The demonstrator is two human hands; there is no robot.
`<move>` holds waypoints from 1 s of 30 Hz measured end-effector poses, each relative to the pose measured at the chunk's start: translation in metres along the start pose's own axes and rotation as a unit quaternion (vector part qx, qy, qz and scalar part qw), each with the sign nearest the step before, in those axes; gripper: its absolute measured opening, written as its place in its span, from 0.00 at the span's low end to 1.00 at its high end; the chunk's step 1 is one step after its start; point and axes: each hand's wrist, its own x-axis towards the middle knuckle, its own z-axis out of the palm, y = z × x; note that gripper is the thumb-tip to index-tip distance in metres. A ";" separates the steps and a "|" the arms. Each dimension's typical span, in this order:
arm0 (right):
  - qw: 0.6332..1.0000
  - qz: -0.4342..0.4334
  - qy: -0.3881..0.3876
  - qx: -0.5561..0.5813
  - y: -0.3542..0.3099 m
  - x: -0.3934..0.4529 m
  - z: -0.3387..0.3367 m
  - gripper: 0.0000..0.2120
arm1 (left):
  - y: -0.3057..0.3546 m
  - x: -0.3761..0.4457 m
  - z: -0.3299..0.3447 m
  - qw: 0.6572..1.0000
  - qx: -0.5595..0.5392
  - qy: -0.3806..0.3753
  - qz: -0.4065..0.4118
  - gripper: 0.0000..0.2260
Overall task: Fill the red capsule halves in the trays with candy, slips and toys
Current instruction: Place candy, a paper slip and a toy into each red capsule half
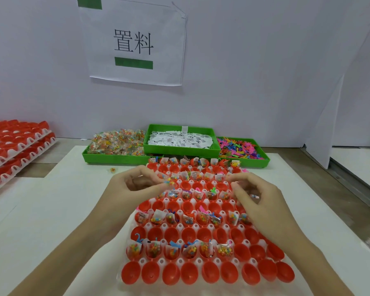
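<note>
Tray (124, 272) under both hands: alternate rows of halves (201, 249) filled, rows between empty. Left hand (137, 184) pinches candy (168, 180); right hand (256, 195) curled round slips (255, 196). Judged roughly half done.

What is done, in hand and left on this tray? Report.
Done: alternate rows of the tray hold filled red halves. In hand: the left hand pinches a candy packet; the right hand holds a slip. Left: three empty halves end the nearest filled row.
</note>
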 end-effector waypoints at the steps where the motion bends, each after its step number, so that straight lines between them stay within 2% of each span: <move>1: 1.000 -0.007 -0.012 -0.018 -0.003 0.005 0.003 0.09 | -0.001 0.000 -0.001 1.000 0.001 -0.007 -0.001 0.11; 4: 0.994 -0.044 -0.045 -0.085 -0.008 0.033 0.010 0.08 | -0.003 -0.001 -0.002 0.999 -0.015 -0.046 -0.003 0.12; 7: 0.987 -0.074 -0.045 -0.133 -0.006 0.078 0.021 0.09 | -0.004 -0.003 -0.002 0.995 0.003 -0.099 0.008 0.18; 12: 0.972 -0.096 -0.054 -0.205 0.014 0.149 0.048 0.12 | -0.005 -0.004 -0.005 0.996 0.030 -0.079 0.012 0.09; 14: 0.960 -0.082 -0.094 -0.251 0.023 0.168 0.056 0.17 | -0.003 -0.003 -0.007 0.996 0.032 -0.077 0.012 0.08; 16: 0.938 -0.076 -0.133 -0.310 0.028 0.184 0.062 0.27 | -0.002 -0.002 -0.009 0.997 0.031 -0.072 0.016 0.08; 18: 0.925 -0.077 -0.146 -0.343 0.028 0.200 0.065 0.33 | -0.002 -0.001 -0.010 0.997 0.031 -0.064 0.015 0.08; 20: 0.919 -0.065 -0.159 -0.355 0.027 0.214 0.067 0.30 | -0.004 0.000 -0.011 0.998 0.033 -0.058 0.012 0.09; 24: 0.884 -0.021 -0.233 -0.404 0.033 0.228 0.071 0.17 | -0.006 0.000 -0.010 0.998 0.041 -0.056 0.007 0.09; 27: 0.909 -0.013 -0.198 -0.367 0.035 0.231 0.074 0.12 | -0.006 0.000 -0.011 0.997 0.044 -0.060 0.007 0.09; 30: 0.918 -0.012 -0.173 -0.356 0.033 0.230 0.076 0.06 | -0.005 0.000 -0.012 0.997 0.046 -0.058 0.005 0.09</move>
